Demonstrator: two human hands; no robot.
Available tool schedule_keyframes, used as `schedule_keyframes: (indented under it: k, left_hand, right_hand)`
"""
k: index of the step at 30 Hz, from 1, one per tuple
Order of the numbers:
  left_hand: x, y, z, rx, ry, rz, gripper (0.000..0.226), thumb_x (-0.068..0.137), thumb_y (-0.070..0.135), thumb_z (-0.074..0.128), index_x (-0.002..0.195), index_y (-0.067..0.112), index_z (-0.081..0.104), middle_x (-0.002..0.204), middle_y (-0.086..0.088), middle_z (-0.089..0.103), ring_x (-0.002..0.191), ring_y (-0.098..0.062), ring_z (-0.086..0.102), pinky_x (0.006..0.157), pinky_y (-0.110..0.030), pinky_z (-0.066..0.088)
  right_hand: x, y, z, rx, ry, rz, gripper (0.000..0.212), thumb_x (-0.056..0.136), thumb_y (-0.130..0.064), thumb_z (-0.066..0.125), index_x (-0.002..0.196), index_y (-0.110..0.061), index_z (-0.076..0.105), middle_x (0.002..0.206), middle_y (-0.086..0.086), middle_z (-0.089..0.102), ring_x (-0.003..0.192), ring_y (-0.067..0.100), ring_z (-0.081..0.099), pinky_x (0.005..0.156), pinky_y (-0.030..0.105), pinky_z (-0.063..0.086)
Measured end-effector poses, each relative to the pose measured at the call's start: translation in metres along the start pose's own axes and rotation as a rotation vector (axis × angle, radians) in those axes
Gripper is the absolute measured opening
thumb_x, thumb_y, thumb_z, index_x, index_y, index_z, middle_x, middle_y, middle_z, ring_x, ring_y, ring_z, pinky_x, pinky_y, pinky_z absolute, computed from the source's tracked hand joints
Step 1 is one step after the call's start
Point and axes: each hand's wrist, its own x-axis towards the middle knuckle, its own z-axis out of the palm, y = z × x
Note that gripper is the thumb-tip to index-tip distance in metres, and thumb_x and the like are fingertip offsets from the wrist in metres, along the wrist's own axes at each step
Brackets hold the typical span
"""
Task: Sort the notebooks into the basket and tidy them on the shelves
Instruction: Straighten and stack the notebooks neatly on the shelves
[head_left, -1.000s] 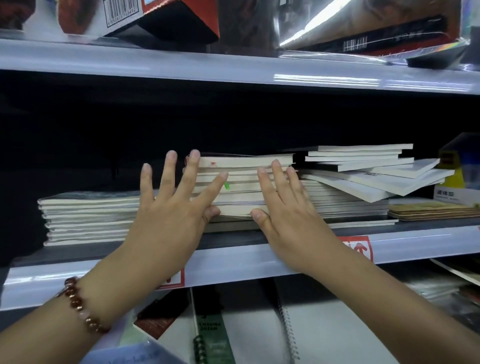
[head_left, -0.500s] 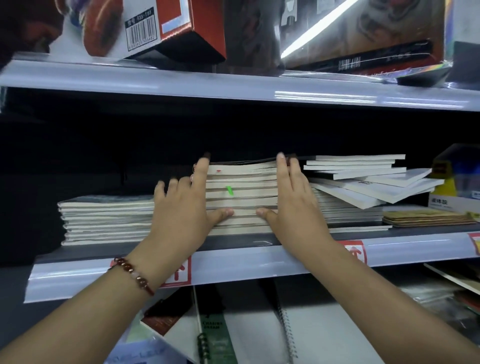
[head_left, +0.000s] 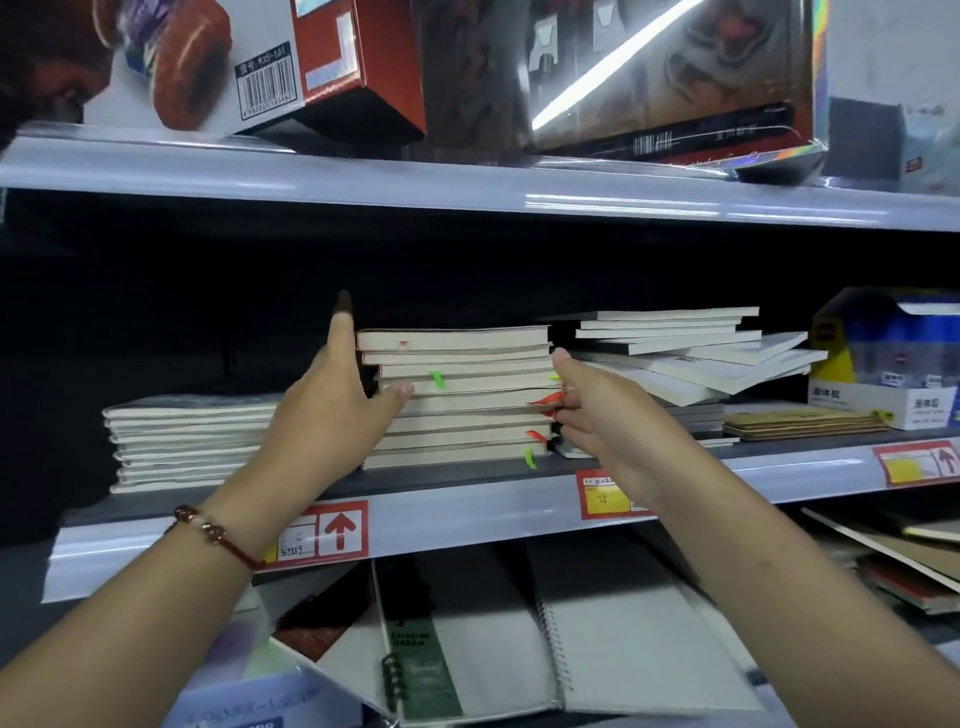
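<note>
A stack of cream-edged notebooks (head_left: 457, 395) with green and red tabs stands in the middle of the grey shelf (head_left: 467, 512). My left hand (head_left: 332, 405) presses flat against the stack's left side, fingers straight up and thumb across the front. My right hand (head_left: 597, 421) presses against the stack's right side, thumb up; its fingers reach into the gap beside the stack and are partly hidden. A lower, neat stack (head_left: 182, 441) lies to the left. On the right is a messy, fanned-out stack (head_left: 675, 353). No basket is in view.
Thin brown notebooks (head_left: 800, 423) and a blue and white box (head_left: 888, 358) sit at the shelf's right end. Boxed goods (head_left: 332, 67) fill the shelf above. Spiral notebooks (head_left: 597, 639) lie on the shelf below. The back of the middle shelf is dark.
Both hands slid from the front of the middle stack out to its left and right sides. The stack's edges now line up more squarely.
</note>
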Motion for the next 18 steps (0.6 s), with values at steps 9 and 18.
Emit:
schedule_keyframes:
  k: [9, 18]
  left_hand:
    - [0.003, 0.011, 0.004, -0.114, 0.025, -0.072, 0.062, 0.104, 0.035, 0.042, 0.158, 0.028, 0.013, 0.149, -0.008, 0.044, 0.104, -0.018, 0.058, 0.083, -0.032, 0.04]
    - [0.023, 0.034, -0.012, -0.42, 0.044, -0.372, 0.062, 0.104, 0.049, 0.037, 0.153, 0.012, 0.031, 0.152, -0.011, 0.042, 0.136, -0.029, 0.043, 0.099, -0.036, 0.035]
  right_hand:
    - [0.005, 0.011, 0.015, -0.03, 0.128, -0.066, 0.033, 0.102, -0.053, 0.041, 0.096, -0.026, 0.06, 0.093, -0.003, 0.066, 0.088, 0.012, 0.062, 0.066, 0.025, 0.044]
    - [0.023, -0.007, 0.022, 0.079, 0.027, 0.098, 0.069, 0.093, -0.07, 0.042, 0.145, -0.026, 0.043, 0.116, -0.005, 0.053, 0.108, 0.02, 0.05, 0.097, 0.041, 0.039]
